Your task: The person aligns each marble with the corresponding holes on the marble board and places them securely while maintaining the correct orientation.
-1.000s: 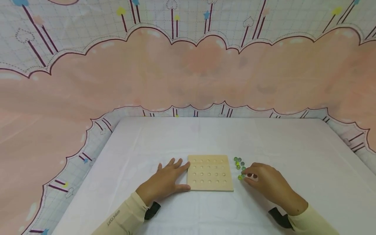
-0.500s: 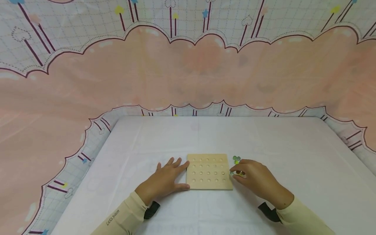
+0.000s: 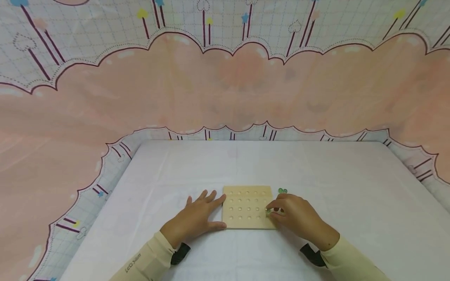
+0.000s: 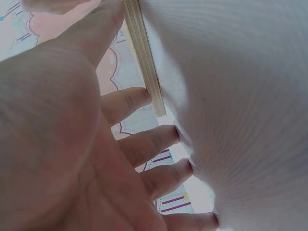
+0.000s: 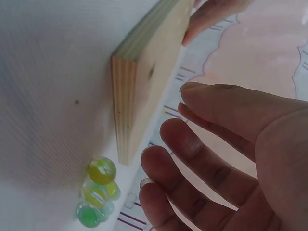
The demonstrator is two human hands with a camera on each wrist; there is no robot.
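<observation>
- Because its fingers lie spread and flat on the white tablecloth (image 3: pixel 316 171), index finger and thumb against the left edge of the square pale wooden board with rows of round dimples (image 3: pixel 246 206), the left hand (image 3: pixel 197 218) seems to brace that board so it does not slide; it grips nothing.
- The right hand (image 3: pixel 297 216) reaches over the board's right near corner, and in the head view its fingertips seem pinched together on a small green glass marble (image 3: pixel 268 211) just above a dimple in the right column.
- The board lies flat near the table's near edge, between the two hands; every dimple in view looks unfilled.
- The head view shows only two of the loose green marbles (image 3: pixel 282 191), just off the board's far right corner, the rest being hidden by the right hand.
- The right wrist view shows what that one hides: a cluster of yellow-green marbles (image 5: pixel 98 192) touching one another beside the board's corner, and the board's layered edge.
- The left wrist view adds the fingertips (image 4: pixel 180 137) pressing on the cloth and the thumb against the board's edge.
</observation>
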